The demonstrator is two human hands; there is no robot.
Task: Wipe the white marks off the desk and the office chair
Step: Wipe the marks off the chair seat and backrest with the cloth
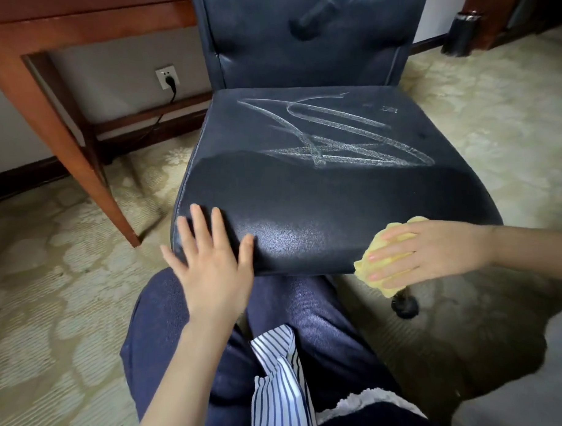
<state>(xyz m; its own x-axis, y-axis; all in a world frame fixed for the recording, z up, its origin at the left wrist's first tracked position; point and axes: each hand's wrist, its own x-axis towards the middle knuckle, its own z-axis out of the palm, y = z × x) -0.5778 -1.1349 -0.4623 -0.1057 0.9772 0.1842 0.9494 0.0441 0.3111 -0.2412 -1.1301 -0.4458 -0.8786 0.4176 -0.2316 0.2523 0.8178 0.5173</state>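
White marks (pixel 334 137) lie scribbled across the rear half of the seat of the office chair (pixel 305 212), with fainter streaks on its backrest (pixel 329 0); the front half looks clean and glossy. The left hand (pixel 211 263) lies flat, fingers spread, on the seat's front left corner, and the right hand (pixel 434 255) presses straight fingers onto a bunched yellow cloth (pixel 362 265) at the front right edge. The cloth looks soft and light, best kept balled under the palm, while the smooth padded seat probably gives slightly and the chair, on a castor (pixel 404 307), likely needs steadying.
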